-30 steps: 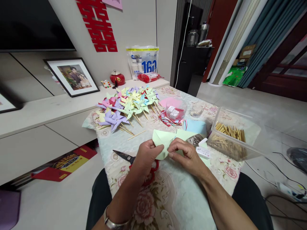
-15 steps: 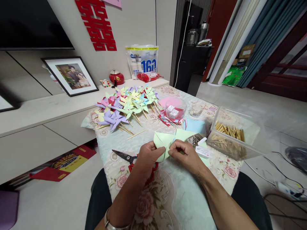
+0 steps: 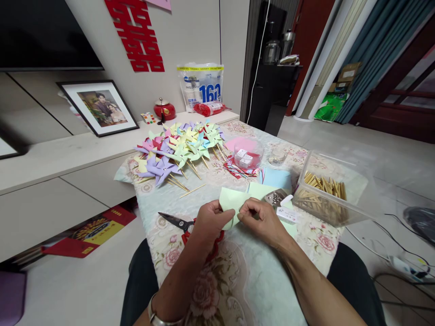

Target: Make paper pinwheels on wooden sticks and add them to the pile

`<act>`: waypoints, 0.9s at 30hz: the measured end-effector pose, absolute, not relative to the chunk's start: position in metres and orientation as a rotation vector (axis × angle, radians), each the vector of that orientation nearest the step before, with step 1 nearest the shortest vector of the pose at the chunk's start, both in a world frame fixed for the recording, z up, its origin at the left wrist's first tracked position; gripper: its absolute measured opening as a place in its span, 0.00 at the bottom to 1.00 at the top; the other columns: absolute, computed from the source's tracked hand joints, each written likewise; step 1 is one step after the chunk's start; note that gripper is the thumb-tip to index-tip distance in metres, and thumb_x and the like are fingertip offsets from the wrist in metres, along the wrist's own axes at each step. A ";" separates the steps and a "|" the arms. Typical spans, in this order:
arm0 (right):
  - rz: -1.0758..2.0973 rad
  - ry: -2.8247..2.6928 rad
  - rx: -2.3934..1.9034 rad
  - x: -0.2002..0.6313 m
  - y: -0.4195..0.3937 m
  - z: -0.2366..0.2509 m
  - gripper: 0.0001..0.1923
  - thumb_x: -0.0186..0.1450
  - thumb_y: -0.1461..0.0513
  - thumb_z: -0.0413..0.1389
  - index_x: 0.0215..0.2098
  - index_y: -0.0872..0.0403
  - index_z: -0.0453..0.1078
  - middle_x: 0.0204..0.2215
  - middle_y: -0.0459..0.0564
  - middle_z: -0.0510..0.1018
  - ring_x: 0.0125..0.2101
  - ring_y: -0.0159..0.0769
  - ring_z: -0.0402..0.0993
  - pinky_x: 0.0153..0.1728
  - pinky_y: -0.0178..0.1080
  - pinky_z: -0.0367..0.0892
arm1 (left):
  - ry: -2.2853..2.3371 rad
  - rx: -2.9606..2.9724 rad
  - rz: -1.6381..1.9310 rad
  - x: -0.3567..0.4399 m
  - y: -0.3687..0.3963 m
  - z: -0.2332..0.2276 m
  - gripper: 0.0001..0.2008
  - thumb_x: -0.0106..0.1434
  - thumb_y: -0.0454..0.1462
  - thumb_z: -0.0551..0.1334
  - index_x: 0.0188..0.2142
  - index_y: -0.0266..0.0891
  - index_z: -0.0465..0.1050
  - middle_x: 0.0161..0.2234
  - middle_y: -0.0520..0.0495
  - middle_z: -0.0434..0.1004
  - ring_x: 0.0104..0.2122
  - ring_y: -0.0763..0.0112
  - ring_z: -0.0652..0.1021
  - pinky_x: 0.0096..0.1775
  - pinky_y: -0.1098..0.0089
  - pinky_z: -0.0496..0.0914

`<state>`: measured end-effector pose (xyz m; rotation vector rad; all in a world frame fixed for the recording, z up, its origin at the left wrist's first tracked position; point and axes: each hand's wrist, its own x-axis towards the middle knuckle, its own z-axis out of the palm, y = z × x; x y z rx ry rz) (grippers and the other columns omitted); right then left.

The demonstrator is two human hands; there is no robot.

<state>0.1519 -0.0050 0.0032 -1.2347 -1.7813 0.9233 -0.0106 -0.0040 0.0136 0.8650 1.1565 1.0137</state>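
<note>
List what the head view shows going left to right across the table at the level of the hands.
scissors → left hand → light green paper held by both hands → right hand → white label → clear box of wooden sticks

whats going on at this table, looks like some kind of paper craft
A person seated at a floral-covered table is folding a pale green paper sheet, pinching it between the left hand and right hand. Red-handled scissors lie just by the left hand. Farther back sits a pile of finished paper pinwheels on sticks, and to the right a clear box of wooden sticks beside more coloured paper.
</note>
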 end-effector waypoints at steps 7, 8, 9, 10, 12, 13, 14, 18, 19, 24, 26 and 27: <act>0.937 -1.781 -1.243 0.152 -0.005 0.002 0.08 0.59 0.65 0.55 0.22 0.54 0.67 0.21 0.42 0.66 0.24 0.30 0.62 0.26 0.33 0.55 | 1.205 0.894 1.010 -0.008 -0.004 0.014 0.14 0.42 0.38 0.70 0.30 0.33 0.78 0.21 0.51 0.76 0.22 0.70 0.74 0.27 0.72 0.65; 0.938 -1.780 -1.244 0.152 -0.005 0.002 0.08 0.59 0.65 0.55 0.22 0.54 0.67 0.21 0.42 0.66 0.23 0.29 0.61 0.26 0.33 0.55 | 1.203 0.895 1.005 -0.009 -0.004 0.014 0.13 0.42 0.38 0.70 0.29 0.33 0.78 0.21 0.51 0.76 0.22 0.70 0.74 0.27 0.72 0.64; 0.941 -1.778 -1.248 0.152 -0.005 0.002 0.08 0.59 0.65 0.55 0.22 0.54 0.67 0.21 0.42 0.66 0.23 0.29 0.61 0.25 0.33 0.55 | 1.199 0.896 1.004 -0.009 -0.004 0.014 0.13 0.42 0.38 0.70 0.29 0.33 0.78 0.21 0.51 0.76 0.22 0.71 0.73 0.27 0.72 0.64; 0.946 -1.775 -1.252 0.152 -0.005 0.003 0.08 0.59 0.65 0.55 0.22 0.54 0.67 0.21 0.42 0.66 0.23 0.29 0.61 0.25 0.33 0.54 | 1.195 0.895 1.003 -0.009 -0.005 0.013 0.13 0.42 0.38 0.70 0.29 0.33 0.78 0.21 0.51 0.76 0.22 0.71 0.73 0.27 0.72 0.65; 0.960 -1.768 -1.262 0.152 -0.005 0.004 0.08 0.59 0.64 0.55 0.22 0.55 0.67 0.21 0.42 0.65 0.23 0.29 0.60 0.25 0.33 0.54 | 1.195 0.895 1.003 -0.009 -0.005 0.013 0.13 0.43 0.38 0.70 0.29 0.33 0.78 0.21 0.51 0.76 0.22 0.71 0.74 0.27 0.72 0.65; 0.969 -1.764 -1.266 0.151 -0.006 0.005 0.08 0.59 0.64 0.55 0.22 0.55 0.67 0.21 0.42 0.65 0.23 0.29 0.60 0.25 0.33 0.54 | 1.195 0.898 1.001 -0.008 -0.005 0.013 0.13 0.43 0.38 0.70 0.29 0.33 0.78 0.21 0.51 0.77 0.23 0.70 0.74 0.27 0.72 0.65; 0.977 -1.761 -1.270 0.151 -0.006 0.005 0.08 0.59 0.64 0.55 0.22 0.55 0.67 0.21 0.42 0.66 0.23 0.29 0.60 0.25 0.33 0.54 | 1.195 0.902 1.000 -0.008 -0.005 0.012 0.14 0.43 0.38 0.70 0.30 0.33 0.78 0.22 0.50 0.77 0.23 0.70 0.74 0.27 0.72 0.65; 1.004 -1.749 -1.281 0.152 -0.005 0.005 0.07 0.58 0.63 0.55 0.22 0.55 0.68 0.21 0.42 0.66 0.23 0.29 0.60 0.25 0.33 0.54 | 1.204 0.913 0.996 -0.008 -0.005 0.009 0.14 0.45 0.39 0.69 0.31 0.32 0.78 0.23 0.49 0.78 0.23 0.72 0.73 0.27 0.73 0.64; 1.009 -1.747 -1.281 0.152 -0.005 0.004 0.07 0.58 0.63 0.55 0.23 0.55 0.68 0.21 0.42 0.66 0.23 0.29 0.60 0.25 0.33 0.54 | 1.211 0.912 0.995 -0.008 -0.005 0.009 0.14 0.45 0.39 0.69 0.31 0.32 0.78 0.23 0.49 0.78 0.23 0.73 0.73 0.26 0.74 0.64; 1.012 -1.754 -1.277 0.152 -0.005 0.003 0.07 0.58 0.62 0.54 0.23 0.55 0.68 0.21 0.42 0.65 0.23 0.29 0.59 0.25 0.33 0.53 | 1.204 0.913 0.990 -0.009 -0.006 0.008 0.14 0.45 0.38 0.69 0.31 0.31 0.78 0.23 0.49 0.79 0.21 0.74 0.71 0.24 0.74 0.63; 1.015 -1.753 -1.282 0.151 -0.005 0.004 0.08 0.58 0.62 0.54 0.22 0.55 0.68 0.20 0.42 0.65 0.23 0.29 0.59 0.25 0.33 0.53 | 1.201 0.910 0.991 -0.009 -0.005 0.008 0.14 0.45 0.38 0.69 0.32 0.31 0.78 0.23 0.49 0.79 0.21 0.74 0.71 0.24 0.74 0.63; 1.016 -1.752 -1.284 0.151 -0.004 0.004 0.08 0.58 0.62 0.54 0.22 0.55 0.68 0.20 0.42 0.64 0.23 0.29 0.59 0.25 0.33 0.53 | 1.201 0.907 0.992 -0.009 -0.005 0.009 0.14 0.45 0.38 0.69 0.32 0.31 0.78 0.23 0.49 0.78 0.21 0.74 0.71 0.24 0.74 0.63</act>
